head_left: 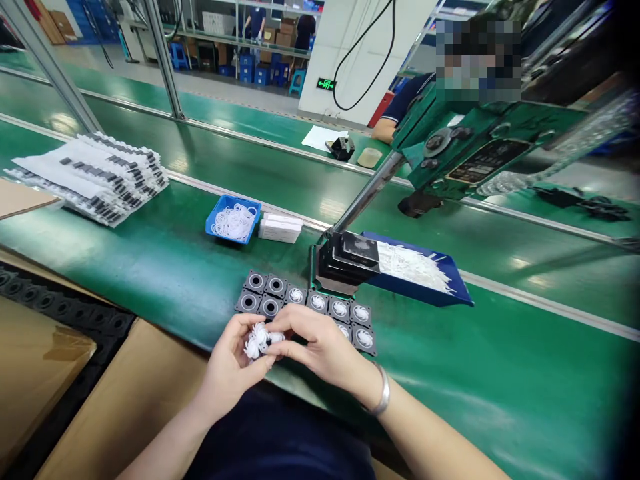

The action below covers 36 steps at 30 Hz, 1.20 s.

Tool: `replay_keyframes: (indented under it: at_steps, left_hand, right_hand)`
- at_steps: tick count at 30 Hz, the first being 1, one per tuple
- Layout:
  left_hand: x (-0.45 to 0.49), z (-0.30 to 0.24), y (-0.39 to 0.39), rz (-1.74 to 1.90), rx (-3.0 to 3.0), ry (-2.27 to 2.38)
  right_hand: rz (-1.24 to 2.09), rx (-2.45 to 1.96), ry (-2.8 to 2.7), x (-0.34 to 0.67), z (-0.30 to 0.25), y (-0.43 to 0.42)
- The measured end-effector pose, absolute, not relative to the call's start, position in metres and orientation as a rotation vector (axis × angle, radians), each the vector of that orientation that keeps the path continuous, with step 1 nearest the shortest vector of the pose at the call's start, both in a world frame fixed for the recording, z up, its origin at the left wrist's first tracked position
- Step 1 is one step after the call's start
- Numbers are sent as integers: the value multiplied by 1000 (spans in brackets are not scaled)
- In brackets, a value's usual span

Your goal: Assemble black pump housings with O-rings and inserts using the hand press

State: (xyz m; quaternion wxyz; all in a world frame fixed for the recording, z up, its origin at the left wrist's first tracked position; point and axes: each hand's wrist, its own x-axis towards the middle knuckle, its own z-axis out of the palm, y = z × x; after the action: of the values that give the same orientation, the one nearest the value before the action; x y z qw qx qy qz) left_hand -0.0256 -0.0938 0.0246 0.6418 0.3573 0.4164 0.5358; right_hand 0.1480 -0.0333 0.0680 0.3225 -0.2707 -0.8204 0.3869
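A small cluster of white fan impellers rests in my left hand, whose fingers curl around it. My right hand pinches one white impeller at the edge of that cluster, between thumb and fingers. Just beyond my hands, black square fan frames lie in two rows on the green bench. Those at the left show dark round centres, while white impellers sit in several at the right. My right hand and wrist cover part of the near row.
Behind the frames stands a green press with a black base. A blue tray of white strips, a blue bin of white rings and stacked white sheets are on the bench. Cardboard boxes stand left. Another person's arm rests opposite.
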Motion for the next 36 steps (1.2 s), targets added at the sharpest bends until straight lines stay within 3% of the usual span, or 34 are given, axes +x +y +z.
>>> replay_keyframes:
  at_steps: [6,12,24,26,31,36]
  left_hand:
    - [-36,23,-91,1228,684,892]
    - [-40,28,-91,1270,635,927]
    - [-49,25,-91,1247,589,962]
    - [-47,27,-92,1265,565,943]
    - [-42,28,-92,1277,479,930]
    - [-36,27,-91,1246,444,898]
  right_hand:
    - [823,-959,-1865,155,63,-2]
    - [404,-938,-2208,148,46,34]
    - [288,-826,-2468,145,57,34]
    - [364,-869,-2374,146,67,20]
    - [930,-890,-2279,137,68,-33]
    - [941,-889,-2161,127,40,-55]
